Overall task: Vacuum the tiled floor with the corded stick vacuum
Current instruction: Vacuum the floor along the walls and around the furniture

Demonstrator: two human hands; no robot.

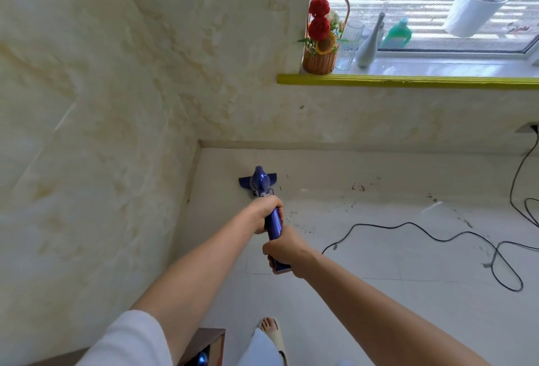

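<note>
A blue corded stick vacuum (260, 181) points away from me, its floor head flat on the white tiled floor (379, 278) near the corner of two marbled walls. My left hand (267, 214) grips the upper part of the blue handle. My right hand (284, 249) grips the handle's end, closer to me. Dark crumbs and dust (358, 187) lie scattered on the tiles to the right of the floor head. The black power cord (437, 238) snakes across the floor on the right.
The cord runs up to a wall socket (529, 127) at the far right. A yellow-edged windowsill (408, 79) holds a flower basket (320, 44), a glass, a vase and a green bottle. A brown cabinet corner (210, 342) and my sandalled foot (272, 330) are at the bottom.
</note>
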